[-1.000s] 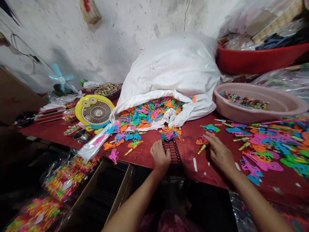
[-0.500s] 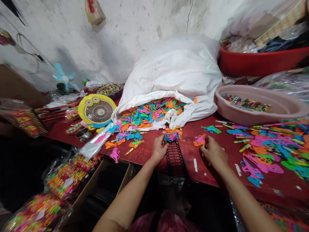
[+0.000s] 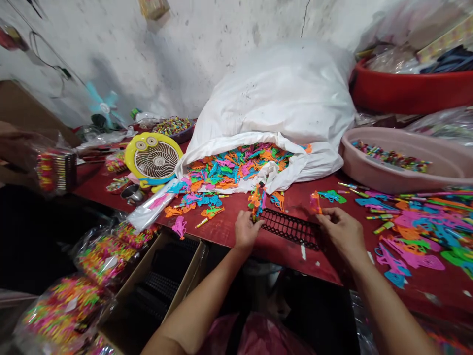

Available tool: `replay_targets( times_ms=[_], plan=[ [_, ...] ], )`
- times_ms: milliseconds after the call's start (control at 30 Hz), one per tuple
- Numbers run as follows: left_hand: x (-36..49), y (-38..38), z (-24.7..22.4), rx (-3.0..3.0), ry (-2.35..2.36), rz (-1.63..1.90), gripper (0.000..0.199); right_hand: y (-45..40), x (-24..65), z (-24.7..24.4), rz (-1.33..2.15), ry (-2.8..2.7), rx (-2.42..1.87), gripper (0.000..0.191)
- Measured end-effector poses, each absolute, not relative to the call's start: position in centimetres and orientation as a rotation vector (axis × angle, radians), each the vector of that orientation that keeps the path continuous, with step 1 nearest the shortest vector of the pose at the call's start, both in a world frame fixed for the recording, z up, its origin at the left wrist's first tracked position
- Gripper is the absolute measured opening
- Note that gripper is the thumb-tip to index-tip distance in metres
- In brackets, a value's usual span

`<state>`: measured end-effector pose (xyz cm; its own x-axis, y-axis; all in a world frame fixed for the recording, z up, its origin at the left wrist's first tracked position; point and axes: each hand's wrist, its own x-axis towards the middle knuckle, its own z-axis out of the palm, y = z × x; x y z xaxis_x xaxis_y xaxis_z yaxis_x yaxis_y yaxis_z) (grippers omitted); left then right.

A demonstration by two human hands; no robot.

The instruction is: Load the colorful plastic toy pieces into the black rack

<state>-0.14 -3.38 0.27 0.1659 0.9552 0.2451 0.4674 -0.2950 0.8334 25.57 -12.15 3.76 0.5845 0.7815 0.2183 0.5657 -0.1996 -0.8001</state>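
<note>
My left hand (image 3: 247, 229) is closed at the left end of a black plastic rack (image 3: 290, 228), where a bunch of colourful plastic pieces (image 3: 255, 201) stands upright. The rack's open grid stretches right across the red table. My right hand (image 3: 342, 230) pinches an orange and pink plastic piece (image 3: 315, 202) just above the table, beyond the rack's right end. Behind the rack, a white sack (image 3: 273, 93) lies open, with many coloured pieces (image 3: 229, 165) spilling from its mouth. One orange and blue piece (image 3: 278, 200) lies between the rack and the sack.
Loose coloured pieces (image 3: 410, 222) cover the table's right side, below a pink basin (image 3: 391, 180). A yellow fan (image 3: 153, 160) and a metal cup (image 3: 133, 195) stand left. An open box (image 3: 199, 261) and filled bags (image 3: 62, 310) are below. Another person's hand shows far left.
The black rack has swung from hanging over the table edge to lying rightward on the table. The bunch at my left hand now stands upright. My right hand has raised its piece slightly.
</note>
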Motion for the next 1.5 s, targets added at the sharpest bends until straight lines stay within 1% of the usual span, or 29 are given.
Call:
replay_targets(
  times_ms=[100,200,333,433,533,600,633,767,967,1133,1367,1500],
  plan=[
    [-0.6,-4.2,0.4,1.939,1.21,0.973,0.034,-13.0,24.1,4.8,0.349,-1.031,-1.83,0.034],
    [-1.1,-4.3,0.4,1.971,1.088,0.919,0.038,-13.5,22.7,5.2,0.317,-0.954,-1.762,0.033],
    [-1.1,-4.1,0.0,1.982,1.039,0.924,0.036,-13.8,20.5,4.3,0.319,-0.952,-1.602,0.031],
    [-0.8,-4.1,-0.1,1.988,1.013,0.956,0.033,-13.4,18.3,3.4,0.425,-0.949,-1.504,0.03],
    [-0.6,-4.3,-0.2,2.021,1.052,0.95,0.034,-12.6,16.5,2.8,0.556,-0.934,-1.482,0.029],
    [-0.6,-4.5,-0.2,2.053,1.076,0.933,0.034,-12.2,15.9,2.5,0.578,-0.97,-1.507,0.028],
    [-0.7,-4.5,-0.3,2.072,1.073,0.927,0.032,-12.0,15.8,2.3,0.576,-0.99,-1.526,0.028],
    [-1.2,-4.7,-0.3,2.102,1.019,0.941,0.012,-11.7,15.7,2.2,0.588,-1.011,-1.556,0.029],
    [-1.3,-4.9,-0.3,2.059,1.006,0.933,0.01,-11.4,14.2,2.5,0.671,-1.005,-1.429,0.025],
    [-1.2,-5.0,-0.2,2.046,1.004,0.915,0.007,-11.3,13.9,1.5,0.61,-1.143,-1.506,0.022],
    [-1.4,-4.7,0.0,2.069,1.009,0.852,0.006,-11.4,13.8,1.8,0.317,-1.478,-1.569,0.015],
    [-1.7,-4.9,0.1,2.068,0.976,0.854,0.005,-11.5,13.9,1.7,0.25,-1.628,-1.618,0.014]
  ],
)
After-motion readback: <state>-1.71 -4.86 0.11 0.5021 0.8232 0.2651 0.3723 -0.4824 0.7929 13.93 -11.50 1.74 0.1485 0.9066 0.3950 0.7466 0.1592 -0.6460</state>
